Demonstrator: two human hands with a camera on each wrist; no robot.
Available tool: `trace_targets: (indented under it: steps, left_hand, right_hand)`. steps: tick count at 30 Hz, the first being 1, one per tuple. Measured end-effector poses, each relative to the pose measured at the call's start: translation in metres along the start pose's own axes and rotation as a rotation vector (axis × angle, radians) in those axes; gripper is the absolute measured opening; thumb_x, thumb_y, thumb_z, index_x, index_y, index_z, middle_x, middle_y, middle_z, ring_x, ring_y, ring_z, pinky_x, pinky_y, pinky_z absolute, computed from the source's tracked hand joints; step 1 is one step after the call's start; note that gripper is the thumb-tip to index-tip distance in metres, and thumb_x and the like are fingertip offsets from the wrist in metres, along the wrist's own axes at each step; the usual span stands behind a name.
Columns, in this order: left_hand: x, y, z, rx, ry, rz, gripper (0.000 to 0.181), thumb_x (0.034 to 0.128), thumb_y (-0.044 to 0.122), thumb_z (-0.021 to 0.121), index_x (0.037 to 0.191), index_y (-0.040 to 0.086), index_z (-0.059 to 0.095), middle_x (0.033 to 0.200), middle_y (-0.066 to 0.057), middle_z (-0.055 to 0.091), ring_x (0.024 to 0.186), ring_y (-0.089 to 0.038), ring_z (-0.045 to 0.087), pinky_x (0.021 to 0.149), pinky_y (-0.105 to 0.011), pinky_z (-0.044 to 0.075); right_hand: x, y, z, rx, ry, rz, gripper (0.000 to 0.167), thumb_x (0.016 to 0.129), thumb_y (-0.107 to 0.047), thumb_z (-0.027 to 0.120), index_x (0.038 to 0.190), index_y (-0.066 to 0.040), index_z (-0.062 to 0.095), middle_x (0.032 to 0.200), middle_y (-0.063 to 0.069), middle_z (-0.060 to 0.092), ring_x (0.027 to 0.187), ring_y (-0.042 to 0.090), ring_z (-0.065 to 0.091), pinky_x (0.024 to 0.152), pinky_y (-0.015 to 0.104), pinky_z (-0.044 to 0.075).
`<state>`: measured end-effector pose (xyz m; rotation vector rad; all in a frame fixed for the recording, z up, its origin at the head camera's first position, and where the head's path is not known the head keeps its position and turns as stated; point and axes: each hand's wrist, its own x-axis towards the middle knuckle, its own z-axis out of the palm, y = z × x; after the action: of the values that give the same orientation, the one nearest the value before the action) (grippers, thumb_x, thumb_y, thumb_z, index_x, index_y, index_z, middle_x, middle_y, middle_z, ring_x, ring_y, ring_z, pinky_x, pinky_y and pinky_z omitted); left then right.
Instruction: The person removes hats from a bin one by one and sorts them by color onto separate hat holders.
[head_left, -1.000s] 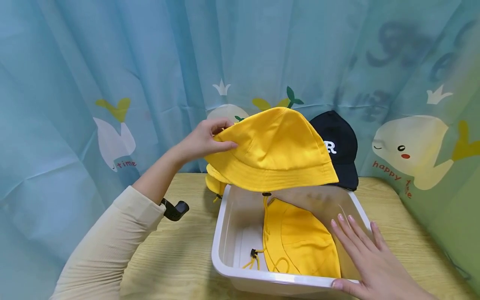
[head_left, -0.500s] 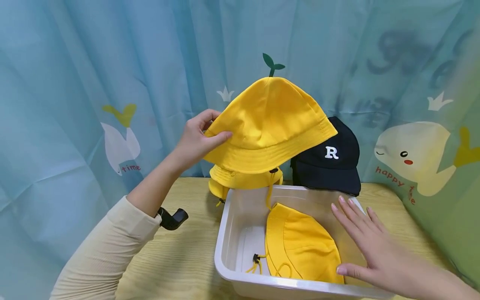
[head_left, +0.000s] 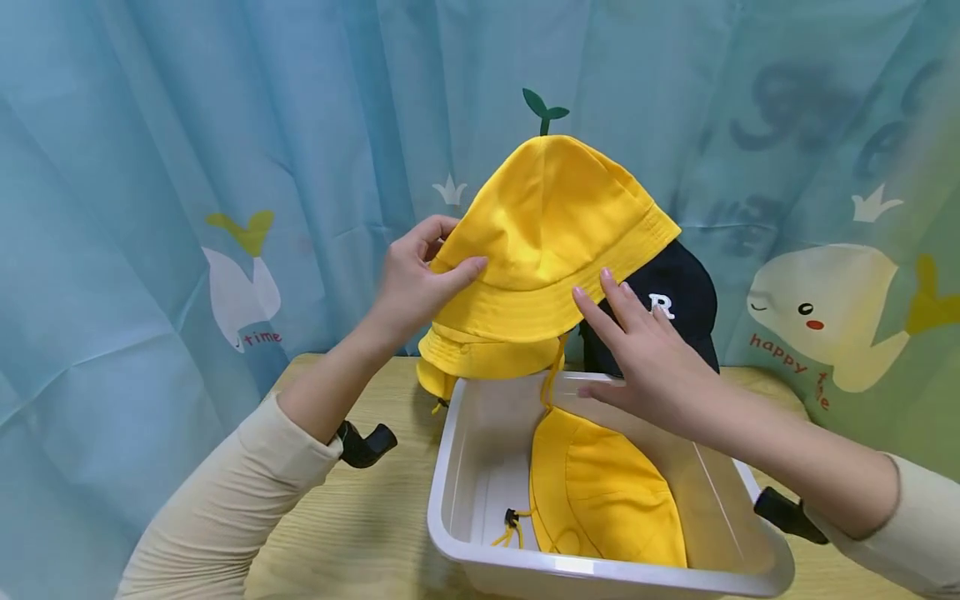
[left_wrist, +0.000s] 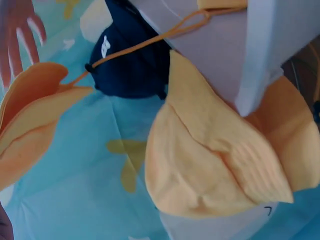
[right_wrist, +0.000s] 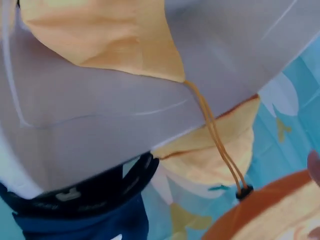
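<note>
Before blue curtain, at twelve o'clock from the tub, pinches the yellow hat with left hand; has raised right hand, straight-fingered, from tub's three to near hat's five o'clock.

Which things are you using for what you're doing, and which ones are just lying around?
Being used, it seems:
- held hat, in the left hand
- right hand, reaching near its brim
- bin, probably
- hat in the bin, probably

Just there, untouched:
- hats behind the bin
- black cap
- curtain
</note>
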<state>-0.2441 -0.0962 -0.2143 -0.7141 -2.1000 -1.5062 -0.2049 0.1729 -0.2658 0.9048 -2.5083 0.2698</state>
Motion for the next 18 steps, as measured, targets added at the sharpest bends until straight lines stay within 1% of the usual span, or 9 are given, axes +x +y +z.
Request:
trace_targets:
  steps: [4, 7, 10, 12, 13, 14, 15, 17, 18]
  left_hand:
    - [-0.002, 0.004, 0.008, -0.001, -0.010, 0.060, 0.026, 0.0820, 0.009, 0.072, 0.105, 0.001, 0.062, 0.091, -0.009, 0.061, 0.078, -0.017, 0.055, 0.062, -0.025, 0.050]
    - [-0.004, 0.006, 0.011, 0.005, -0.007, 0.104, 0.025, 0.0814, 0.007, 0.072, 0.104, 0.000, 0.063, 0.092, -0.010, 0.062, 0.077, -0.017, 0.054, 0.063, -0.025, 0.049]
    - [-0.006, 0.007, 0.013, 0.005, -0.003, 0.118, 0.025, 0.0810, 0.007, 0.072, 0.103, 0.000, 0.063, 0.092, -0.010, 0.062, 0.077, -0.016, 0.054, 0.063, -0.025, 0.049]
    - [-0.006, 0.008, 0.014, -0.013, 0.000, 0.117, 0.025, 0.0810, 0.006, 0.072, 0.103, -0.001, 0.063, 0.091, -0.011, 0.062, 0.076, -0.017, 0.054, 0.062, -0.025, 0.050]
    - [-0.006, 0.008, 0.014, -0.024, 0.003, 0.116, 0.025, 0.0812, 0.005, 0.072, 0.103, -0.001, 0.063, 0.091, -0.011, 0.061, 0.075, -0.017, 0.055, 0.062, -0.025, 0.050]
    - [-0.006, 0.009, 0.014, -0.036, 0.004, 0.111, 0.025, 0.0814, 0.005, 0.071, 0.103, -0.002, 0.062, 0.092, -0.011, 0.061, 0.076, -0.017, 0.055, 0.062, -0.026, 0.051]
    - [-0.006, 0.009, 0.014, -0.047, 0.004, 0.102, 0.025, 0.0816, 0.005, 0.071, 0.104, -0.002, 0.062, 0.092, -0.011, 0.062, 0.076, -0.018, 0.056, 0.062, -0.027, 0.052]
    - [-0.005, 0.012, 0.014, -0.064, 0.000, 0.076, 0.026, 0.0822, 0.007, 0.071, 0.105, -0.001, 0.062, 0.094, -0.011, 0.062, 0.077, -0.019, 0.057, 0.063, -0.028, 0.053]
    - [-0.005, 0.012, 0.013, -0.071, -0.003, 0.061, 0.026, 0.0826, 0.008, 0.071, 0.106, 0.000, 0.061, 0.094, -0.011, 0.062, 0.078, -0.019, 0.058, 0.063, -0.028, 0.053]
  right_hand:
    - [0.018, -0.002, 0.011, -0.062, 0.032, 0.005, 0.107, 0.070, -0.028, 0.084, 0.152, -0.016, 0.016, 0.155, 0.024, 0.013, 0.137, 0.045, 0.025, 0.099, 0.071, 0.025]
    - [0.027, -0.001, 0.015, -0.076, 0.059, 0.000, 0.106, 0.071, -0.027, 0.083, 0.153, -0.017, 0.015, 0.154, 0.025, 0.014, 0.138, 0.043, 0.026, 0.099, 0.071, 0.026]
    - [0.032, 0.003, 0.018, -0.067, 0.144, -0.051, 0.101, 0.071, -0.022, 0.084, 0.151, -0.012, 0.022, 0.152, 0.024, 0.023, 0.134, 0.041, 0.035, 0.098, 0.068, 0.032]
    - [0.033, 0.007, 0.022, -0.072, 0.231, -0.125, 0.091, 0.071, -0.017, 0.083, 0.147, -0.008, 0.032, 0.148, 0.024, 0.033, 0.126, 0.040, 0.046, 0.094, 0.063, 0.040]
    - [0.034, 0.009, 0.023, -0.079, 0.277, -0.166, 0.085, 0.073, -0.013, 0.081, 0.144, -0.006, 0.036, 0.145, 0.023, 0.038, 0.120, 0.039, 0.052, 0.090, 0.057, 0.047]
    - [0.034, 0.011, 0.025, -0.087, 0.321, -0.205, 0.078, 0.074, -0.009, 0.078, 0.141, -0.004, 0.039, 0.142, 0.023, 0.042, 0.113, 0.039, 0.056, 0.082, 0.050, 0.052]
    - [0.035, 0.012, 0.027, -0.099, 0.363, -0.240, 0.071, 0.075, -0.006, 0.074, 0.139, -0.003, 0.042, 0.139, 0.023, 0.046, 0.105, 0.038, 0.060, 0.073, 0.043, 0.056]
    - [0.035, 0.015, 0.031, -0.113, 0.434, -0.297, 0.061, 0.076, 0.000, 0.065, 0.134, -0.002, 0.046, 0.133, 0.022, 0.052, 0.094, 0.037, 0.062, 0.053, 0.032, 0.052]
    - [0.035, 0.016, 0.032, -0.114, 0.463, -0.317, 0.058, 0.075, 0.002, 0.063, 0.132, -0.001, 0.048, 0.130, 0.021, 0.055, 0.090, 0.037, 0.063, 0.046, 0.030, 0.048]
